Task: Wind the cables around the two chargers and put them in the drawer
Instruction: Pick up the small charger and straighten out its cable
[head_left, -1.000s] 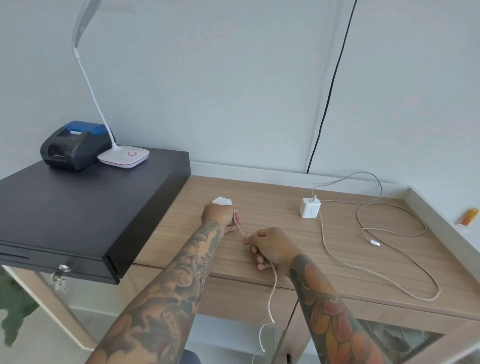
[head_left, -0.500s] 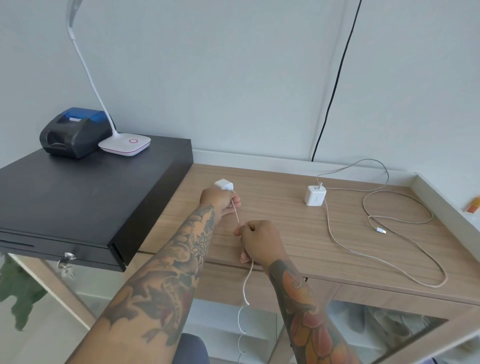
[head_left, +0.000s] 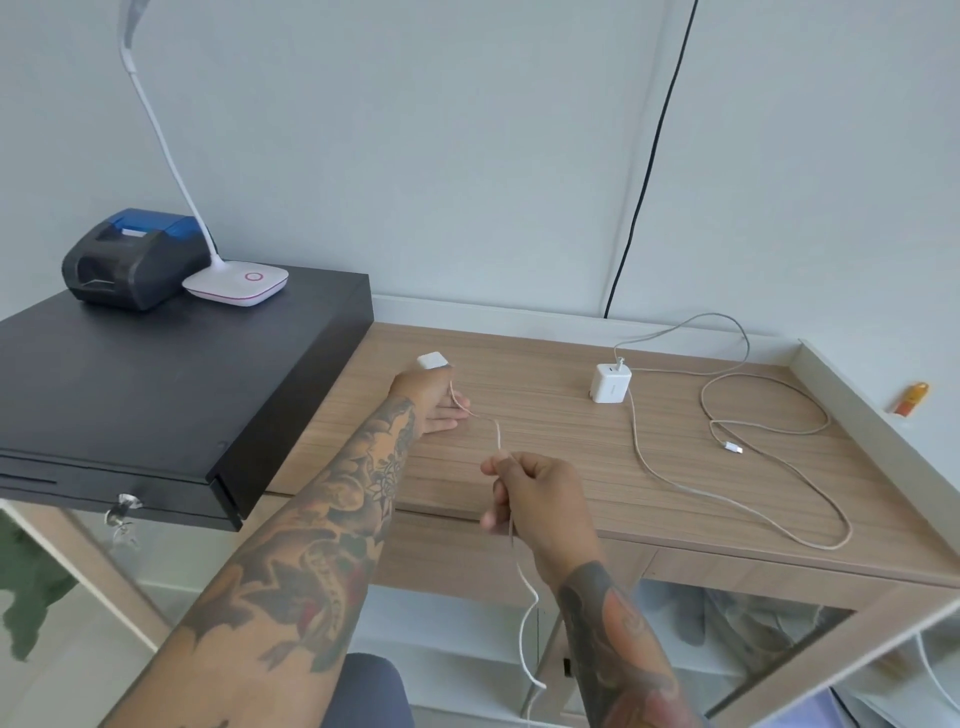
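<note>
The left hand (head_left: 428, 397) held one charger (head_left: 432, 360) on the tabletop (head_left: 545, 467) to anchor it, while the right hand (head_left: 540, 499) pinched its cable (head_left: 522, 587), whose slack hung over the front edge. The second charger (head_left: 612, 383) sat apart, its cable (head_left: 753, 467) sprawled toward the right rim, leaving room between.

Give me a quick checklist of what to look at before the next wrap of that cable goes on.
1. Left hand holds the first charger: ok.
2. Right hand pinches its cable: ok.
3. Cable between the hands free of knots: ok.
4. Cable's hanging end free below the desk edge: cannot tell.
5. Second charger wound: not ok, its cable lies loose.
6. Drawer open: cannot tell.
</note>
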